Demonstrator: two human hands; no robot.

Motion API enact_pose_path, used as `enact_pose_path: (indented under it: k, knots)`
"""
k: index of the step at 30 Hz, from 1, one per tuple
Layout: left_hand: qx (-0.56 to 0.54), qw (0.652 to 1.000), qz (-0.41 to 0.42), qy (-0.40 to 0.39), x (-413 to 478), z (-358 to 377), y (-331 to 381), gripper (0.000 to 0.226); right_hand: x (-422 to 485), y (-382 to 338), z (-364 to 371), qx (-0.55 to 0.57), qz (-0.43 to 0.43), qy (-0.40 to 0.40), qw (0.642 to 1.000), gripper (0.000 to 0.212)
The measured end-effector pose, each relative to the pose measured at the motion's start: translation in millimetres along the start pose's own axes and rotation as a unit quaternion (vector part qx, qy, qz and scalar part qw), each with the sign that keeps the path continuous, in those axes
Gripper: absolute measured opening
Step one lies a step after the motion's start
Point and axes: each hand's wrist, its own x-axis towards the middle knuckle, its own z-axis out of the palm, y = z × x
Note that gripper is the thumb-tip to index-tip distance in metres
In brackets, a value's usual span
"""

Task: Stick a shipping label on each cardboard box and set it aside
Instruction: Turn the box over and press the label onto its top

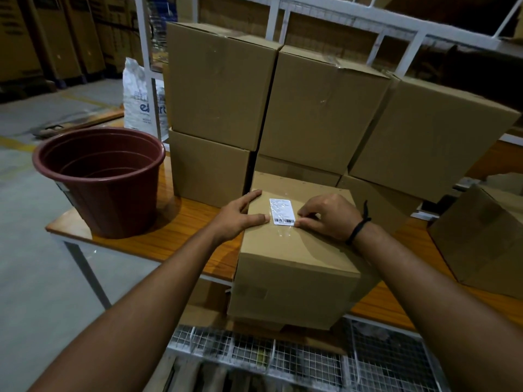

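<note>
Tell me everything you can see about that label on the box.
The label is a white rectangle with small printed lines and a barcode at its near end, under glossy clear film that reaches past it. It lies flat on top of the nearest box. The curled fingers of the right hand pinch its right edge; the left hand lies flat on the box, thumb beside the label's left edge.

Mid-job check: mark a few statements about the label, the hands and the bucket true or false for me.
1. The shipping label lies on top of the front box. True.
2. The left hand grips the bucket. False: it rests flat on the front box's left edge.
3. The right hand touches the shipping label's right edge. True.
4. The bucket sits on the floor. False: it stands on the wooden table.
</note>
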Motion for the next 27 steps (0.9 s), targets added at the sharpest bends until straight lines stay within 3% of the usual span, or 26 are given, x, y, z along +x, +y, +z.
enact_pose_path:
  k: [6,9,13,18,27]
  knots:
    - [-0.013,1.000,0.003,-0.005,1,0,-1,0.074,-3,-10,0,0.024,0.016,-0.004,1.000,0.045]
    - [-0.010,1.000,0.004,0.000,1,1,-4,0.069,7,-28,2,-0.020,-0.007,-0.083,0.996,0.035]
    - [0.034,0.999,0.005,0.023,2,2,-7,0.059,21,-40,-8,-0.032,0.011,-0.152,0.988,0.037]
    - [0.034,0.999,0.002,0.021,1,2,-6,0.059,21,-32,-9,0.051,0.026,-0.173,0.983,0.039]
    - [0.023,1.000,0.000,0.021,3,2,-6,0.059,14,-35,-13,0.069,0.046,-0.200,0.976,0.041]
